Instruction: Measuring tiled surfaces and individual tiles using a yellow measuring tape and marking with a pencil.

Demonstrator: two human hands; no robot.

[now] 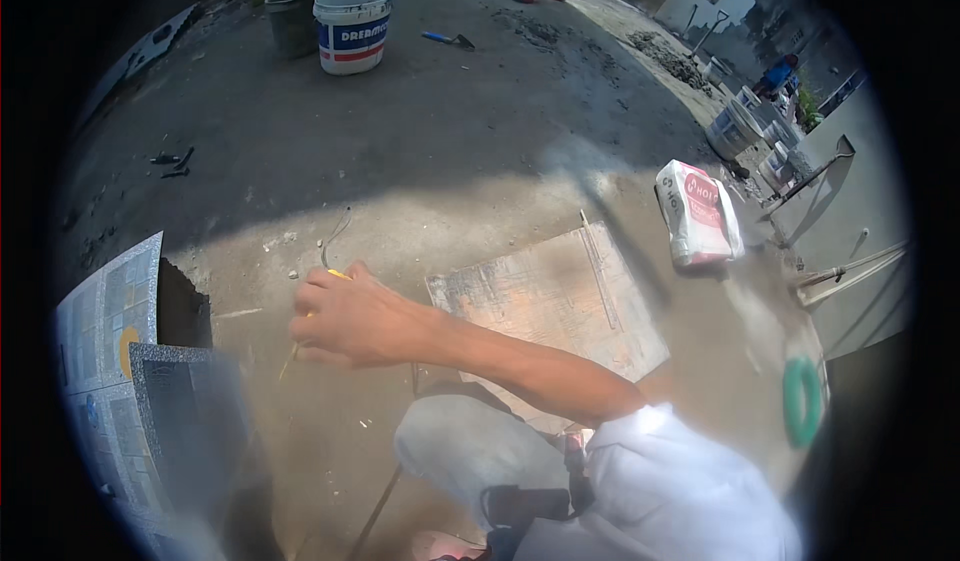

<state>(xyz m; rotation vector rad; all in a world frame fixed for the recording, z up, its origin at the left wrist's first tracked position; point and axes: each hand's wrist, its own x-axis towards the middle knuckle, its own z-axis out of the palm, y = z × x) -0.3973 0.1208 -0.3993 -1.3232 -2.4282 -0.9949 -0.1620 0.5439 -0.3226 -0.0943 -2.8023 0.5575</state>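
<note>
- The right hand (345,319) reaches across from the white sleeve (680,496), palm down, fingers curled closed around a slim yellow thing (340,275); a bit of it shows at the top of the fist, and a thin yellowish end pokes out below.
- That yellow thing is above the ground (250,401), between the worn square board (510,291) and the patterned panels (115,306) toward the ground's left edge.
- A thin dark loop (337,236) shows just beyond the knuckles; whether it joins the yellow thing, I cannot tell.
- The left hand is out of sight, so I cannot tell how far open it is or what it holds.
- On the board, a thin stick (601,276) runs beside the right-hand edge, its tip passing the far edge near the far right corner.
- A pale trouser leg (475,446) bends close to the board's near left edge.
- Toward the ground's right edge, along the wall (850,261), are a white and red bag (702,216) and a green ring (802,401).
- Near the ground's far edge stand a white bucket with blue and red bands (355,41) and a dark bucket (290,26); a blue-handled trowel (450,40) lies to their right.
</note>
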